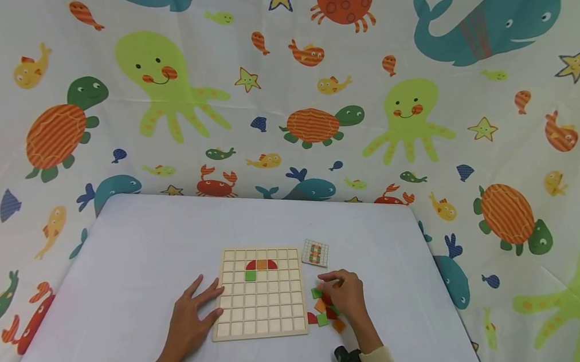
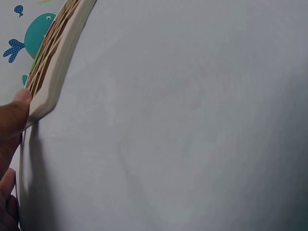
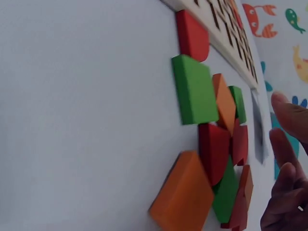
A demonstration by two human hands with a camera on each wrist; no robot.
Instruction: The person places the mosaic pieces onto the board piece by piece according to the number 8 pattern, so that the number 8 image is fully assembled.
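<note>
**Board steadied, pieces sorted at its right edge**

The left hand (image 1: 190,319) lies flat, fingers spread, on the tabletop (image 1: 121,265), fingertips against the wooden grid board (image 1: 262,307), which likely keeps it from sliding. The right hand (image 1: 345,294) curls over the pile of coloured pieces (image 1: 324,310) just beside the board; whether it pinches one cannot be told. A pattern card (image 1: 315,253) lies near.

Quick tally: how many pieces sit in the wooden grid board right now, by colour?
red pieces: 2
orange piece: 1
green piece: 1
Total in the board: 4
</note>
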